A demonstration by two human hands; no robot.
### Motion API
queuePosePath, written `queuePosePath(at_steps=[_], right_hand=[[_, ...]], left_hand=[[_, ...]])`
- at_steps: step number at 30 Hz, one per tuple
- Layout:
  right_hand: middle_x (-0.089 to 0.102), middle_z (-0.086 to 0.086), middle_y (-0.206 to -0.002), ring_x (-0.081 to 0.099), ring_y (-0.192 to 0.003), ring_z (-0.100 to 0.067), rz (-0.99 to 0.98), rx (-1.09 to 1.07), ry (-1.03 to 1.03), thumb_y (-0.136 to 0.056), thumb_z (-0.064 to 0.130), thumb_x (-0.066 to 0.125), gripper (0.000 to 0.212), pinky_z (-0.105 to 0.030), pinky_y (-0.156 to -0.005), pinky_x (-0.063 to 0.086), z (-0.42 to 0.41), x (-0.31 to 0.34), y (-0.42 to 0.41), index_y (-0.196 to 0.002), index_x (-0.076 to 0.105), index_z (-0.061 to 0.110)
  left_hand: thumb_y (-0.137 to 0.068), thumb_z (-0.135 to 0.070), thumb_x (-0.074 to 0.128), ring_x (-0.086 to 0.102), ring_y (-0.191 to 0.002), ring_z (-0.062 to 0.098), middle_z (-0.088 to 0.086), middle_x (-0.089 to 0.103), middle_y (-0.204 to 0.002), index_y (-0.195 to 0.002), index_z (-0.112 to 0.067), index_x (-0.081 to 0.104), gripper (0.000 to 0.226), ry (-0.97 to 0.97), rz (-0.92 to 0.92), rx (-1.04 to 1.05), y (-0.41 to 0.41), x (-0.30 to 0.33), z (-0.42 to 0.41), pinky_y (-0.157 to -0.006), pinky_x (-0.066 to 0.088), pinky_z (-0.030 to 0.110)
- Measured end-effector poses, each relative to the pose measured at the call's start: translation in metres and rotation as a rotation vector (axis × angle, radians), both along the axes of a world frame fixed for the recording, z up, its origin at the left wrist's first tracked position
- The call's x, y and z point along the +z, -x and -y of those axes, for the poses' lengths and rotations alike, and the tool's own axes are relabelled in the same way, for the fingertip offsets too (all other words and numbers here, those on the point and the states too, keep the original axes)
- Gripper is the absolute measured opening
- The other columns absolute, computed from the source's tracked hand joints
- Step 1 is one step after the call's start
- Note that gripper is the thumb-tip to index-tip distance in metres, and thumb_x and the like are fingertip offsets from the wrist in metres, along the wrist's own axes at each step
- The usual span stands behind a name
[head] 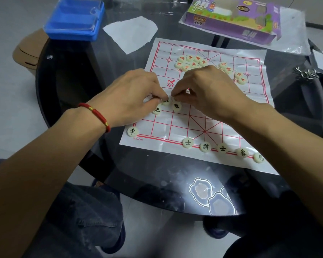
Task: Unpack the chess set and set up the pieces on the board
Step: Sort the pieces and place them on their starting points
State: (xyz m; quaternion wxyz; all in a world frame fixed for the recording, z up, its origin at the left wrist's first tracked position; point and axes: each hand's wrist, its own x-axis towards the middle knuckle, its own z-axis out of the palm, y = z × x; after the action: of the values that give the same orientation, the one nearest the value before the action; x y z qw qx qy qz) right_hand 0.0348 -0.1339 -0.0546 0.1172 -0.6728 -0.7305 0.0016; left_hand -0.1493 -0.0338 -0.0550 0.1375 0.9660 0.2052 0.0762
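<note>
**Both hands over the middle of the board**

The left hand (132,95) and right hand (207,92) met fingertip to fingertip over the paper board (199,116), fingers curled down onto a small cluster of black-lettered pieces (176,106); whether either hand actually pinched one could not be told. Red-lettered pieces (191,62) lay heaped at the far side. The blue tray (74,17) under its clear lid stood well apart, as did the purple box (235,17).

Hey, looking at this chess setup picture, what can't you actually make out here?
- Head view: the piece under the fingertips of the left hand and right hand is covered, its character unreadable.
- Red pieces at the far side: characters too small and blurred.
- Purple box: print blurred, top cut by the edge.
</note>
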Motion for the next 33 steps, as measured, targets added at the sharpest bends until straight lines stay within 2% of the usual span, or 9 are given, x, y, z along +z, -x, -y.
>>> queuePosePath(at_steps=[9,12,16,18,23,26,29,31,33], right_hand=[[0.073,0.004,-0.097,0.056,-0.081,-0.015,-0.037,0.009,-0.007,-0.094,0.016,0.068,0.018,-0.042,-0.070,0.056,-0.004,-0.007,-0.003,-0.106,0.077,0.025],[0.073,0.003,-0.100,0.063,-0.087,-0.020,-0.028,0.008,-0.006,-0.094,0.014,0.067,0.020,-0.043,-0.071,0.056,-0.004,-0.007,-0.003,-0.108,0.076,0.025],[0.074,0.001,-0.103,0.066,-0.091,-0.020,-0.041,-0.010,-0.051,-0.096,0.016,0.066,0.018,-0.043,-0.075,0.057,-0.002,-0.003,-0.004,-0.110,0.076,0.021],[0.074,0.002,-0.100,0.063,-0.086,-0.018,-0.067,-0.006,-0.062,-0.096,0.020,0.065,0.016,-0.043,-0.072,0.056,-0.002,-0.001,0.000,-0.108,0.076,0.021],[0.066,0.000,-0.106,0.057,-0.085,-0.014,-0.009,0.004,-0.025,-0.095,0.040,0.066,0.029,-0.025,-0.060,0.044,-0.005,-0.004,0.012,-0.116,0.074,0.020],[0.064,-0.002,-0.109,0.061,-0.092,-0.020,0.015,0.005,-0.014,-0.094,0.038,0.067,0.030,-0.036,-0.068,0.056,-0.005,-0.007,0.014,-0.117,0.073,0.019],[0.065,-0.001,-0.106,0.060,-0.088,-0.017,-0.005,0.002,-0.033,-0.094,0.035,0.068,0.028,-0.036,-0.068,0.056,-0.005,-0.003,0.015,-0.116,0.073,0.020],[0.064,0.002,-0.101,0.056,-0.081,-0.013,-0.037,0.000,-0.094,-0.093,0.034,0.068,0.025,-0.037,-0.066,0.055,-0.004,0.005,0.015,-0.113,0.074,0.021],[0.064,0.003,-0.099,0.052,-0.076,-0.010,-0.073,0.009,-0.148,-0.092,0.033,0.069,0.023,-0.038,-0.064,0.055,-0.004,0.013,0.014,-0.112,0.075,0.023]], left_hand=[[-0.098,-0.026,0.059,0.046,-0.097,0.007,-0.007,0.063,-0.109,-0.124,-0.027,0.071,0.028,0.016,0.001,0.001,0.003,0.000,0.000,-0.084,0.036,0.024],[-0.098,-0.025,0.059,0.052,-0.103,0.009,-0.006,0.064,-0.118,-0.123,-0.028,0.070,0.027,0.053,0.010,0.040,0.004,0.002,0.002,-0.086,0.043,0.025],[-0.098,-0.021,0.060,0.054,-0.085,0.003,-0.014,0.056,-0.107,-0.119,-0.030,0.070,0.025,0.076,0.055,0.124,0.007,0.004,-0.001,-0.069,0.038,0.011],[-0.098,-0.024,0.061,0.054,-0.087,0.007,-0.016,0.054,-0.109,-0.121,-0.029,0.069,0.025,0.083,0.019,0.132,0.008,0.004,-0.003,-0.067,0.037,0.012],[-0.098,-0.021,0.059,0.050,-0.098,0.006,-0.009,0.063,-0.120,-0.120,-0.028,0.072,0.027,0.069,-0.024,0.132,0.010,0.004,-0.001,-0.079,0.043,0.023],[-0.097,-0.018,0.058,0.052,-0.101,0.006,-0.009,0.063,-0.122,-0.116,-0.029,0.074,0.027,0.097,-0.022,0.131,0.012,0.004,-0.001,-0.079,0.046,0.023],[-0.097,-0.018,0.059,0.058,-0.098,0.009,-0.009,0.065,-0.117,-0.113,-0.027,0.075,0.024,0.135,0.006,0.158,0.013,0.004,0.000,-0.074,0.049,0.021],[-0.097,-0.024,0.061,0.062,-0.091,0.010,-0.011,0.066,-0.107,-0.114,-0.026,0.074,0.021,0.165,0.082,0.217,0.012,0.006,0.002,-0.072,0.049,0.019],[-0.094,-0.029,0.066,0.066,-0.090,0.009,-0.013,0.070,-0.096,-0.113,-0.028,0.072,0.020,0.287,0.214,0.267,0.009,0.009,0.003,-0.078,0.053,0.021]])
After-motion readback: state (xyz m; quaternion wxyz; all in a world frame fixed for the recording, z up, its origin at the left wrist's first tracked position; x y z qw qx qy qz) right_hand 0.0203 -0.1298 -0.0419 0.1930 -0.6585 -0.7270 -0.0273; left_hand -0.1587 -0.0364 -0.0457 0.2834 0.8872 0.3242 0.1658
